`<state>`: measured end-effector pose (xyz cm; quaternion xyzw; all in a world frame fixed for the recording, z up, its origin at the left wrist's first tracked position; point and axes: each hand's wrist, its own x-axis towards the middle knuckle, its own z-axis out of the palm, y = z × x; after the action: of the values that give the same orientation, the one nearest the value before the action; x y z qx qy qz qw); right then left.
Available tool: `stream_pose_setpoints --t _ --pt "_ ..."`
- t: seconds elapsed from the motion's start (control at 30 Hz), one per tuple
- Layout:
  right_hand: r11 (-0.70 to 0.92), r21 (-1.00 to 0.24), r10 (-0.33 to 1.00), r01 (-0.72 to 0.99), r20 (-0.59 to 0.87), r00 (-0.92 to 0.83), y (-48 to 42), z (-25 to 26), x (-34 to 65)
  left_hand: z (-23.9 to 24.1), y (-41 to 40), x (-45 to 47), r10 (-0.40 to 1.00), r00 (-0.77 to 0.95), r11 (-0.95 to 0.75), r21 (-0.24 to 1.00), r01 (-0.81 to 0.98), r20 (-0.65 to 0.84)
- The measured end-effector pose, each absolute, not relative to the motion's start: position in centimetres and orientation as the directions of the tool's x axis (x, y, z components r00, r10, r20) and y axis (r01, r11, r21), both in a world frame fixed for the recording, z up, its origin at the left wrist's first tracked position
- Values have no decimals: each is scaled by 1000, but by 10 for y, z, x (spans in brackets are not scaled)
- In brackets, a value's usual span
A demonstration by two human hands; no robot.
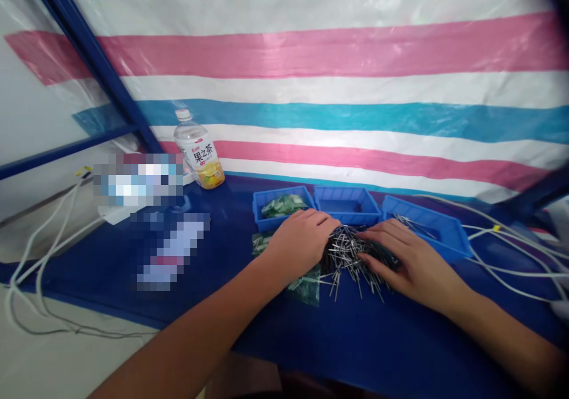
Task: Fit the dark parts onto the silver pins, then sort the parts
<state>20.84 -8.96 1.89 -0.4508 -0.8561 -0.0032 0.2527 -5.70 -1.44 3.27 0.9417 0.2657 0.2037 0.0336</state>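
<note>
A heap of thin silver metal pins [348, 251] lies on the blue table between my two hands. My left hand [299, 240] cups the heap's left side, its fingers held close together and its thumb hidden. On the right side, my right hand [406, 259] curves around the pins with thumb and fingers apart; something dark lies under its palm, too shaded to make out. Beneath my left hand and wrist, a green-tinted clear plastic bag [306, 292] shows, with a few pins over it. Neither hand is lifting anything that I can see.
Behind the heap stand three blue trays: the left tray [259, 212] holds green plastic packets [284, 205], the middle tray [347, 206] sits beside it, and the right tray [448, 233] has some pins. A drink bottle [200, 150], white cables [511, 259] and blurred-out items flank them.
</note>
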Motion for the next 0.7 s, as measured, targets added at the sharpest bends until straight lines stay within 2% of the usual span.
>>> stream_pose_setpoints --t 0.4,0.7 --pt "592 -280 777 756 448 -442 -94 20 200 26 -5 -58 581 776 -813 224 538 246" --pt "600 -305 771 740 467 -433 -95 24 198 20 0 -55 590 760 -807 245 538 274"
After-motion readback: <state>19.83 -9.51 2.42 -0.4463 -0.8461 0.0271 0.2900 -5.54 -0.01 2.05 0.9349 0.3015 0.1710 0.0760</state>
